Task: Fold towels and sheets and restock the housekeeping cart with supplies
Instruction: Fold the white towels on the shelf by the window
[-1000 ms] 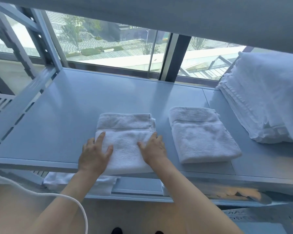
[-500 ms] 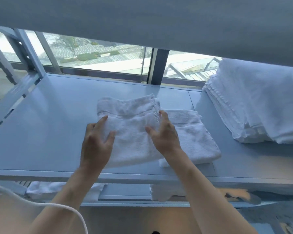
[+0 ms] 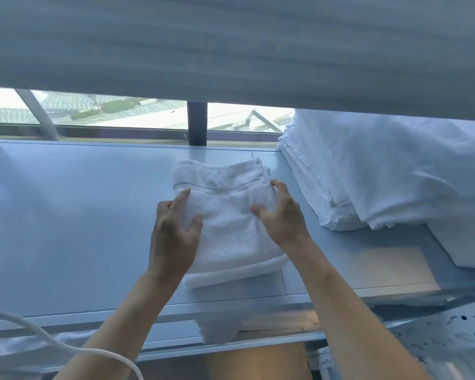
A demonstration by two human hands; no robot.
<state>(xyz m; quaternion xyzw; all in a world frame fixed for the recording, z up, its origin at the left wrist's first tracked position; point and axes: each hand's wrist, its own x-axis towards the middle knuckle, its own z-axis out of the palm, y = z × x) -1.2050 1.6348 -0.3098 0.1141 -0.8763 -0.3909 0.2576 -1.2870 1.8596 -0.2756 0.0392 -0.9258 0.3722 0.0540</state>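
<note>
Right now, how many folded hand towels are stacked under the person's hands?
2: the top towel held by both hands, and the bottom towel beneath it on the shelf. More may be hidden.

Hidden, cropped and blurred parts at the grey metal shelf

The lower folded white terry towel [image 3: 231, 275] shows only its near edge under the upper folded white terry towel [image 3: 225, 215], whose sides the left hand [image 3: 173, 237] and right hand [image 3: 283, 218] cover. The stack of folded white sheets [image 3: 381, 171] is cut off by the right edge and by the blurred grey underside of the upper shelf [image 3: 231, 50]. A white cord [image 3: 66, 349] leaves the bottom edge. White cloth on the lower tier [image 3: 220, 330] is mostly hidden by the shelf's front rail [image 3: 93, 311].
</note>
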